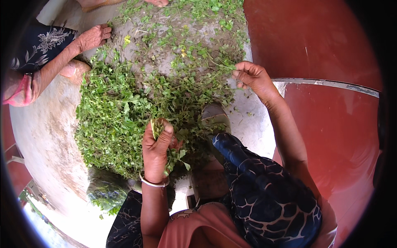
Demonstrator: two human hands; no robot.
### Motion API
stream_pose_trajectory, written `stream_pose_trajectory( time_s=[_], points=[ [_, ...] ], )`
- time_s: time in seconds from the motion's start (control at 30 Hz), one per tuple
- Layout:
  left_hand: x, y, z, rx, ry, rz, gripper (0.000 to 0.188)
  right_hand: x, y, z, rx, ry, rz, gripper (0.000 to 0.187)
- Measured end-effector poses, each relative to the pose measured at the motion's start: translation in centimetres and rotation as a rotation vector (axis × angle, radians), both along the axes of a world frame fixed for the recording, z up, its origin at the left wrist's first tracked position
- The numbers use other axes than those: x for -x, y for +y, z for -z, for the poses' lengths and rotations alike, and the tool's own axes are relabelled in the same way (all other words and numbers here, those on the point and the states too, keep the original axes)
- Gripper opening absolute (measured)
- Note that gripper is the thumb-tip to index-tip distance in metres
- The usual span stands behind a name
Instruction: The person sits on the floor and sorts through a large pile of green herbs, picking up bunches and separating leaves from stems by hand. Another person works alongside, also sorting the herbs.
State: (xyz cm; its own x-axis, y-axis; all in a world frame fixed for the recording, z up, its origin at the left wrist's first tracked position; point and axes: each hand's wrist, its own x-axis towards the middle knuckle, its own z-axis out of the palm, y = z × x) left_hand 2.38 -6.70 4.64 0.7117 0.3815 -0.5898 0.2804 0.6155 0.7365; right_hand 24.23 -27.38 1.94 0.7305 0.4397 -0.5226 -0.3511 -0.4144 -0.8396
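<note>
My left hand (156, 142) is closed around a small bunch of green stems (156, 127), pale cut ends up and some leaves hanging below the fist. A white bangle (153, 182) circles that wrist. Out to the right, my right hand (253, 79) pinches a thin leafy sprig (223, 65) between thumb and fingertips, at the edge of the spread greens. Between and beyond both hands lies a wide heap of leafy green herbs (111, 120), thick at the left and thinner toward the back, with bits of soil among them.
Another person's hand (94, 37) rests at the heap's far left edge. A clear plastic bag of greens (106, 188) sits left of my knee. My shoe (215, 115) stands at the heap's near edge. Red floor (314, 45) with a pale strip (331, 82) lies on the right.
</note>
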Motion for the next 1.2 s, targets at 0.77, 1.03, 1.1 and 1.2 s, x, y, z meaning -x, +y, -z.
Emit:
stream_pose_trajectory(
  time_s=[0.77,1.03,1.1,1.2],
  points=[
    [-0.7,-5.7,-0.5,-1.385,-0.083,0.651,0.053,7.1,-0.5,-2.3,-0.166,0.135,-0.571,0.016],
    [1.4,-6.2,0.0,-1.345,0.041,0.813,0.047,8.7,-0.4,-0.9,-0.208,-0.012,-0.660,0.016],
    [2.3,-6.1,-0.3,-1.317,0.074,0.789,0.044,9.7,-0.2,-0.1,-0.219,0.041,-0.713,0.016],
    [3.5,-5.1,-0.7,-1.139,0.168,0.551,0.027,10.7,0.0,0.0,-0.261,0.044,-0.830,0.016]
  ],
)
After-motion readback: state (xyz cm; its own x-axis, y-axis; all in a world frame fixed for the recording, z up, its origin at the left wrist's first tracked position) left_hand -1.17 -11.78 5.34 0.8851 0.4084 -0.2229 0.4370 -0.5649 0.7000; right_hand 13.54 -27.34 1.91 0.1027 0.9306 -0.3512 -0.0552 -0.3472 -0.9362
